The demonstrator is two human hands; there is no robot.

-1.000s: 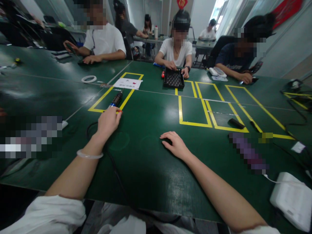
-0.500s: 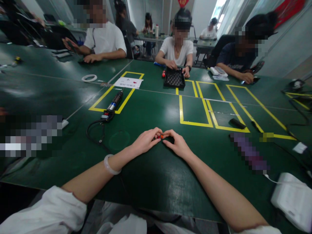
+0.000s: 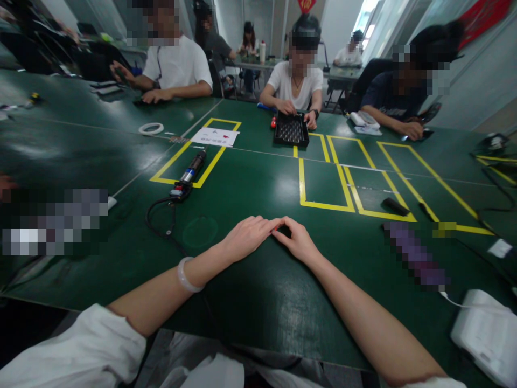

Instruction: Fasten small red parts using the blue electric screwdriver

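My left hand (image 3: pixel 251 237) is closed, palm down above the green table (image 3: pixel 250 302), its fingers pressed together and reaching my right fingertips. A pale bangle (image 3: pixel 186 275) circles that wrist. Pinched between thumb and index finger, my right hand (image 3: pixel 298 238) holds a small red-orange piece (image 3: pixel 275 230). The piece is mostly covered by fingers and too small to name. Whatever lies under my left fingers is hidden. Both hands meet at the fingertips in the middle of the table.
Ahead on the left lies a black and silver cylindrical tool (image 3: pixel 193 168) with a cable. Yellow tape (image 3: pixel 327 207) outlines rectangles. Across the table, a person in white handles a black tray (image 3: pixel 291 132). A blurred purple item (image 3: pixel 416 253) and a white device (image 3: pixel 487 331) are at the right.
My left hand has turned palm down and its fingers have straightened over the small pieces, hiding most of the red and orange seen before. My right hand keeps its pinch.
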